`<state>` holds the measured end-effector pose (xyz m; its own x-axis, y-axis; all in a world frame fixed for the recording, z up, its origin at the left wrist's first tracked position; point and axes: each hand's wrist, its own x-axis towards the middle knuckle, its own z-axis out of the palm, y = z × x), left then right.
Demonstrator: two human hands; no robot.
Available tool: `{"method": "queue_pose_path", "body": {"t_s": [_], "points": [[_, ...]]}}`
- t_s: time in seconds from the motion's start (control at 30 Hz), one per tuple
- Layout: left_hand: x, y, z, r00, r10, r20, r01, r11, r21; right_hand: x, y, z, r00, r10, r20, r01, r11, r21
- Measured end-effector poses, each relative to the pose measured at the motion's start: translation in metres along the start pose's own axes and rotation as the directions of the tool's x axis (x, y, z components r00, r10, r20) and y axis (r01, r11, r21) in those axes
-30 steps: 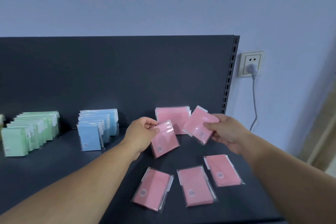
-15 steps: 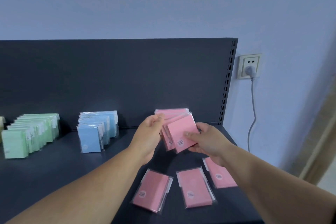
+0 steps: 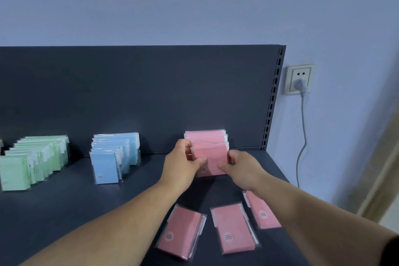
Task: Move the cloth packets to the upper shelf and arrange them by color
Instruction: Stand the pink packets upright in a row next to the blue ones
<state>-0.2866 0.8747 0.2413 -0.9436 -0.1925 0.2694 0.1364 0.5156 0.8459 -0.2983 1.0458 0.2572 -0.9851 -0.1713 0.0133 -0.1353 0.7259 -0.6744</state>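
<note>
From the head camera, the dark grey metal shelf [image 3: 64, 211] already carries three upright rows sorted by colour: a row of pale green cloth packets in clear plastic sleeves [image 3: 32, 162] on the left, a row of light blue ones [image 3: 114, 157] in the middle, and a row of pink ones [image 3: 206, 138] leaning on the back panel. The left hand [image 3: 183, 162] and right hand [image 3: 241, 168] each pinch a side edge of the front pink packet [image 3: 212, 157], thumbs on its face, setting it upright against the pink row. Green and blue look finished. Three flat pink packets [image 3: 234, 228] lie loose at the shelf's front edge, waiting to join the row. The overlapping upright packets cannot be counted exactly.
</note>
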Motion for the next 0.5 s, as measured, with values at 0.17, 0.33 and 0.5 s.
{"method": "queue_pose_path", "body": {"t_s": [0.17, 0.33, 0.5], "points": [[0.015, -0.001, 0.002, 0.998, 0.018, -0.057, -0.015, 0.998, 0.056, 0.016, -0.001, 0.006, 0.995, 0.018, -0.094, -0.008, 0.994, 0.109], [0.024, -0.016, 0.009, 0.998, -0.054, -0.038, 0.06, 0.98, 0.187, 0.026, 0.006, 0.012, 0.998, 0.032, -0.059, -0.026, 0.994, 0.11], [0.031, -0.022, 0.015, 0.995, -0.089, -0.049, 0.095, 0.986, 0.135, 0.036, 0.007, 0.016, 0.997, 0.026, -0.067, -0.016, 0.988, 0.153]]}}
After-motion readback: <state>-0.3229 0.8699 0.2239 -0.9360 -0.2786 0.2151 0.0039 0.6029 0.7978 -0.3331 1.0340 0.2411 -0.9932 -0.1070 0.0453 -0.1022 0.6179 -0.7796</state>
